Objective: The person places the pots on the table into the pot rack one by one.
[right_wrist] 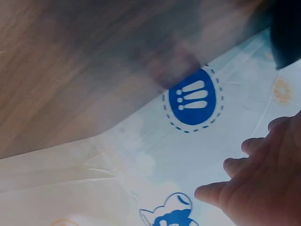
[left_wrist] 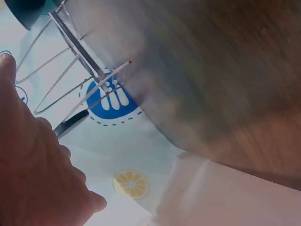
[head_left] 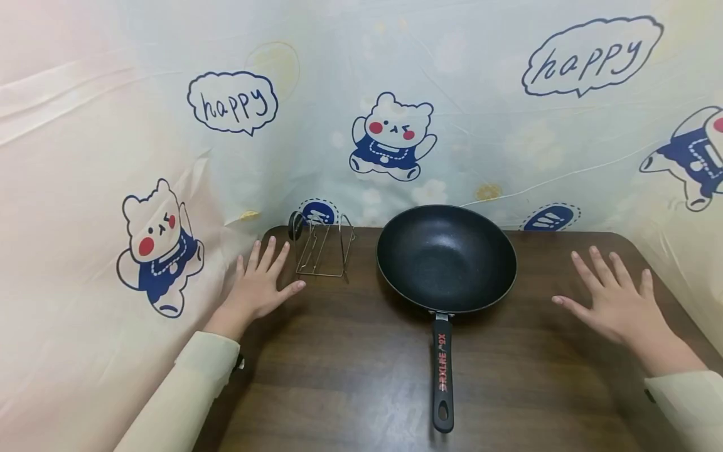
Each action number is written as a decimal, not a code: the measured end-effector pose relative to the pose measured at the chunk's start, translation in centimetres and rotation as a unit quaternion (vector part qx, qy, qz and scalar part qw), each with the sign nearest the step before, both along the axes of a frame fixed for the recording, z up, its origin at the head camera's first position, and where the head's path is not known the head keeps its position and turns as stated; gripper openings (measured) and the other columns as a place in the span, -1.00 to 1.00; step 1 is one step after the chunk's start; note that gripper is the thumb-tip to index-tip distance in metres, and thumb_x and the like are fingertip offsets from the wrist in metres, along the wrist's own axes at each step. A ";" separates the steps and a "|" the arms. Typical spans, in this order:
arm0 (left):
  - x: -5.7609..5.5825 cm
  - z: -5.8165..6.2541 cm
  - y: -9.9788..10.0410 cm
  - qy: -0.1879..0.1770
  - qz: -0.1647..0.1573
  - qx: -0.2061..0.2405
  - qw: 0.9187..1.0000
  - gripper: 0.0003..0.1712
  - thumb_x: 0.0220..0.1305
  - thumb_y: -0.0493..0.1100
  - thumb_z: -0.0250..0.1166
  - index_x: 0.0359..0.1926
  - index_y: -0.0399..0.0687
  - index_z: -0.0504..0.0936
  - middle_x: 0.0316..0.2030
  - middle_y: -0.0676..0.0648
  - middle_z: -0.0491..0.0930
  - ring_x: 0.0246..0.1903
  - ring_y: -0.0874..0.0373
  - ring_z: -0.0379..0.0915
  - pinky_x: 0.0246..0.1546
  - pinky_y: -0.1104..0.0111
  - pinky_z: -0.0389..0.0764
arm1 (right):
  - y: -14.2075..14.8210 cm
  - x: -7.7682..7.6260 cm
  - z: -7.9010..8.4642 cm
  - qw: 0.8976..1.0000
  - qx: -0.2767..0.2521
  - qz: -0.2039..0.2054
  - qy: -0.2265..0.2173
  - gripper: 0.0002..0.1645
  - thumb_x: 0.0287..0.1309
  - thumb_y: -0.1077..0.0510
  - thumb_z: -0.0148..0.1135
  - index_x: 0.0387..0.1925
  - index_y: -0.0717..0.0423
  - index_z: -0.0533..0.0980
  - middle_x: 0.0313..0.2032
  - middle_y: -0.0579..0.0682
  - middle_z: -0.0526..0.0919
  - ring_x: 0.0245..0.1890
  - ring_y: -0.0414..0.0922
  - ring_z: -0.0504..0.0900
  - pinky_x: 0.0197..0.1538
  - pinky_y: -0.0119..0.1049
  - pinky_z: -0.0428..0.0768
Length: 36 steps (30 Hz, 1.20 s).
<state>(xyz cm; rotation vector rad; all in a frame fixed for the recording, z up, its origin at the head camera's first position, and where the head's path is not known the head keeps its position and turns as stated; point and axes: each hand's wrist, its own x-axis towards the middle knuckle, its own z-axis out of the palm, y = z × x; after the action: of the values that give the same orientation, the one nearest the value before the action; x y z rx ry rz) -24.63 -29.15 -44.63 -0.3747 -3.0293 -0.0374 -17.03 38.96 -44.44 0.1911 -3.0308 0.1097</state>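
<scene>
In the head view, a black pan (head_left: 446, 257) sits open side up towards the back of the brown worktop (head_left: 339, 376), its handle (head_left: 443, 376) pointing towards the person. A wire rack (head_left: 321, 274) stands to the pan's left, apart from it, with a dark round piece (head_left: 295, 226) at its left end. The left hand (head_left: 257, 292) is near the rack, its fingers (head_left: 267, 255) straight and spread wide, holding nothing; the right hand (head_left: 618, 304) is spread the same way, bare of any object, right of the pan. Behind hangs a cloth (head_left: 316, 56) printed with bears and "happy" bubbles. The left wrist view shows the rack beyond the hand and part of the pan in the upper corner. The right wrist view shows outstretched fingers against the cloth, the pan's dark edge cut off at upper right.
</scene>
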 end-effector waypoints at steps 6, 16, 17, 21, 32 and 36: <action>1.1 1.0 1.0 -0.019 -0.014 0.014 1.000 0.12 0.25 0.61 -0.16 0.59 0.12 -0.24 0.55 -0.07 -0.48 0.48 -0.14 -0.68 0.31 -0.30 -0.50 | -1.3 0.8 1.0 1.000 -0.003 0.012 0.017 0.19 0.23 -0.50 0.03 0.57 -0.15 -0.34 0.54 0.11 -0.45 0.48 0.19 -0.54 0.20 0.23 -0.79; 2.8 2.1 2.5 -0.038 -0.055 0.075 0.995 0.04 0.36 0.49 -0.10 0.57 0.20 -0.39 0.54 -0.03 -0.53 0.49 -0.11 -0.67 0.34 -0.30 -0.41 | -3.5 2.7 2.0 0.996 -0.055 0.056 0.041 0.12 0.31 -0.33 0.11 0.58 -0.10 -0.30 0.56 0.03 -0.38 0.52 0.13 -0.45 0.29 0.26 -0.67; 3.0 2.1 2.6 -0.040 -0.059 0.084 0.994 0.03 0.37 0.48 -0.11 0.57 0.20 -0.39 0.54 -0.03 -0.52 0.50 -0.10 -0.66 0.34 -0.29 -0.40 | -3.7 2.9 2.0 0.995 -0.062 0.060 0.043 0.11 0.31 -0.31 0.12 0.58 -0.09 -0.29 0.56 0.02 -0.37 0.52 0.13 -0.43 0.30 0.26 -0.66; 3.7 2.1 3.2 -0.057 -0.088 0.148 0.983 -0.05 0.46 0.34 -0.07 0.58 0.14 -0.35 0.55 -0.03 -0.47 0.50 -0.11 -0.61 0.34 -0.29 -0.40 | -4.3 3.5 1.8 0.991 -0.103 0.078 0.045 0.04 0.38 -0.20 0.11 0.58 -0.03 -0.26 0.56 0.04 -0.32 0.52 0.16 -0.33 0.36 0.25 -0.56; 6.0 1.4 4.9 -0.202 -0.168 0.357 0.896 -0.33 0.59 0.18 -0.48 0.56 0.21 -0.42 0.54 0.03 -0.48 0.50 -0.08 -0.57 0.37 -0.24 -0.32 | -6.7 5.7 2.2 0.937 -0.331 0.111 -0.004 -0.30 0.55 0.12 -0.18 0.57 -0.21 -0.11 0.53 0.19 -0.05 0.50 -0.14 -0.09 0.34 -0.59 -0.21; 6.3 1.1 5.4 -0.280 -0.207 0.461 0.816 -0.28 0.49 0.28 -0.69 0.56 0.20 -0.43 0.55 0.01 -0.46 0.50 -0.09 -0.57 0.37 -0.25 -0.30 | -7.5 6.1 2.5 0.914 -0.387 0.114 -0.035 -0.41 0.60 0.11 -0.41 0.57 -0.14 -0.05 0.50 0.22 0.04 0.38 -0.49 -0.01 0.19 -0.74 0.01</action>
<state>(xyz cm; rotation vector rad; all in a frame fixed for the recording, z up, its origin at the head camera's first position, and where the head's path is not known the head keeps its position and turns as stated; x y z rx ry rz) -18.31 -23.71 -43.52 -1.0072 -2.8313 -1.8279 -10.89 31.48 -41.92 0.4612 -2.7442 1.3146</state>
